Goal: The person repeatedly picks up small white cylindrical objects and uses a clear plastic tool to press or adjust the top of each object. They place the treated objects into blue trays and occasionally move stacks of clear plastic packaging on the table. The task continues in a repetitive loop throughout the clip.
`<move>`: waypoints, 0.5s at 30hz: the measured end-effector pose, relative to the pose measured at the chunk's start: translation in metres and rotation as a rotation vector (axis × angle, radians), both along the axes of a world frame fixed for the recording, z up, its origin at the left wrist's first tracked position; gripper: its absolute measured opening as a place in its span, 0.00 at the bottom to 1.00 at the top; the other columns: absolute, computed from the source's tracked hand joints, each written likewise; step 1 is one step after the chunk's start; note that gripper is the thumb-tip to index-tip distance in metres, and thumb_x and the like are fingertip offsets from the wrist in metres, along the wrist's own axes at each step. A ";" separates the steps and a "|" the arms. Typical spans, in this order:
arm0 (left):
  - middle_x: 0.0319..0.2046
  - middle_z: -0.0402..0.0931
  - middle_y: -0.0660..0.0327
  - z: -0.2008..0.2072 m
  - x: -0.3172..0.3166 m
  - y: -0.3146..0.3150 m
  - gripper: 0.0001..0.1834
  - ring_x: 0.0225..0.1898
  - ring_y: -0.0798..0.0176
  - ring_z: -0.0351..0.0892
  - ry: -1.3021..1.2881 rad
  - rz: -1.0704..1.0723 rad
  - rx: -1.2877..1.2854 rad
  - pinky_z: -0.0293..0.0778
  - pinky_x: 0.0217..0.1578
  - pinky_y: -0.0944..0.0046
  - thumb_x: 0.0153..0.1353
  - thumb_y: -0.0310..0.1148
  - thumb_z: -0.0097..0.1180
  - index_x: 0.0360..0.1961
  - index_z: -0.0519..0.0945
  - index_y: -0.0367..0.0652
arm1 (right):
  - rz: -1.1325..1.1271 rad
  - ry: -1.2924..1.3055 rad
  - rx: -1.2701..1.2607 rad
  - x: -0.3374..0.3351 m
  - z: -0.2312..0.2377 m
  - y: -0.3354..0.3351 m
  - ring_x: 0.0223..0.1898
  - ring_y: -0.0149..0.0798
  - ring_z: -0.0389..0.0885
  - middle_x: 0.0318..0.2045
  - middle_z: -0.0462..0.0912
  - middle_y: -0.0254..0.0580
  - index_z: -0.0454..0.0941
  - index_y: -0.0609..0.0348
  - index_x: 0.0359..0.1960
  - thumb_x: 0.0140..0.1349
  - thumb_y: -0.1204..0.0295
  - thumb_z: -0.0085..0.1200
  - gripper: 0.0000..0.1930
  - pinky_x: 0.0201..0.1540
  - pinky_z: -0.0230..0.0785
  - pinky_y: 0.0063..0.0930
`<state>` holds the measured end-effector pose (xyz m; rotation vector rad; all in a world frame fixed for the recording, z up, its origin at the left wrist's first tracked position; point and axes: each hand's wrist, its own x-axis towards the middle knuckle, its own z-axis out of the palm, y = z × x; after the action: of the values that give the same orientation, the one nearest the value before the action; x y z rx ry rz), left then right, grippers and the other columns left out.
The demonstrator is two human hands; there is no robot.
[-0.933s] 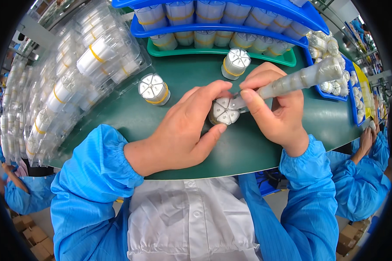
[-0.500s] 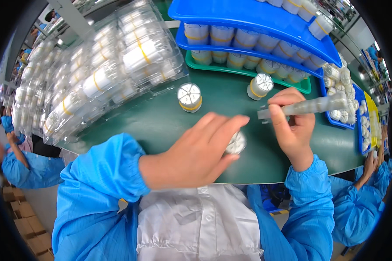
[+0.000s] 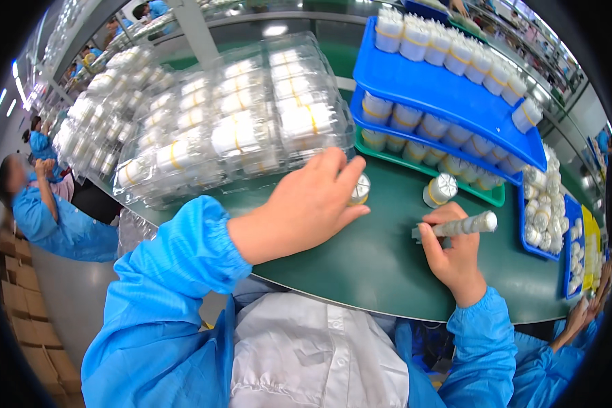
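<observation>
My left hand (image 3: 309, 204) reaches over the table, with thumb and index finger on either side of a white banded cylinder (image 3: 361, 189). The hand covers much of this cylinder. My right hand (image 3: 450, 248) grips a translucent, pen-shaped tool (image 3: 472, 224) with a round white end. Its other end extends past the fingertips toward the left, above the table. A second white cylinder (image 3: 440, 190), with a segmented top, stands a little beyond my right hand and apart from it.
Clear plastic trays (image 3: 241, 129) of white cylinders are piled at the left. Stacked blue trays (image 3: 442, 92) and a green tray (image 3: 500, 197) of cylinders stand at the back right. Farther right is a blue bin (image 3: 529, 239) of white pieces. Other people work at both sides.
The view has shifted, with the table lower in it. My left hand has moved toward the far side of the table. The cylinder formerly under it no longer shows at that spot.
</observation>
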<state>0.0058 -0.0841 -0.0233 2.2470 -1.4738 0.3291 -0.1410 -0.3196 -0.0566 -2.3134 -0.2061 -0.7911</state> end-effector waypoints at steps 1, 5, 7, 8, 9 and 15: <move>0.44 0.71 0.49 -0.002 0.003 -0.003 0.31 0.44 0.47 0.77 -0.035 -0.006 0.024 0.77 0.44 0.56 0.57 0.39 0.68 0.56 0.72 0.34 | -0.022 0.022 0.050 -0.001 -0.001 0.002 0.23 0.31 0.77 0.31 0.79 0.41 0.80 0.64 0.32 0.58 0.79 0.65 0.05 0.22 0.67 0.24; 0.39 0.71 0.51 0.004 0.000 0.001 0.24 0.40 0.49 0.77 -0.049 -0.024 0.017 0.78 0.40 0.56 0.59 0.40 0.66 0.50 0.74 0.34 | -0.019 0.063 0.099 -0.002 -0.002 0.004 0.23 0.31 0.77 0.31 0.79 0.40 0.80 0.63 0.32 0.57 0.79 0.65 0.05 0.22 0.67 0.24; 0.38 0.72 0.51 0.022 -0.006 0.007 0.23 0.40 0.48 0.77 0.025 -0.049 0.003 0.77 0.40 0.54 0.60 0.40 0.66 0.50 0.75 0.36 | -0.009 0.032 0.053 -0.001 -0.002 0.002 0.23 0.31 0.77 0.30 0.79 0.40 0.80 0.63 0.32 0.57 0.79 0.65 0.05 0.22 0.66 0.25; 0.39 0.73 0.51 0.036 -0.007 0.012 0.23 0.40 0.47 0.78 0.000 -0.036 -0.041 0.77 0.40 0.54 0.60 0.40 0.66 0.50 0.75 0.37 | -0.010 0.024 0.031 -0.002 -0.003 0.003 0.22 0.31 0.77 0.30 0.79 0.40 0.80 0.63 0.32 0.57 0.79 0.65 0.05 0.22 0.66 0.26; 0.39 0.74 0.50 0.052 -0.003 0.017 0.23 0.40 0.46 0.78 -0.024 -0.025 -0.085 0.76 0.40 0.53 0.60 0.39 0.66 0.50 0.75 0.37 | -0.017 0.027 0.021 -0.003 -0.003 0.002 0.22 0.32 0.77 0.29 0.79 0.40 0.80 0.63 0.31 0.57 0.79 0.65 0.05 0.22 0.66 0.27; 0.43 0.78 0.49 0.125 0.084 0.029 0.21 0.43 0.44 0.80 -0.436 0.236 -0.001 0.76 0.42 0.52 0.63 0.42 0.63 0.48 0.77 0.35 | 0.003 -0.004 -0.023 0.000 -0.003 0.004 0.20 0.35 0.77 0.26 0.80 0.40 0.80 0.63 0.30 0.56 0.78 0.66 0.06 0.22 0.67 0.29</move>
<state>0.0894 -0.0548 0.1016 2.4585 -1.3966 0.9432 -0.1414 -0.3152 -0.0592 -2.3323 -0.2210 -0.7958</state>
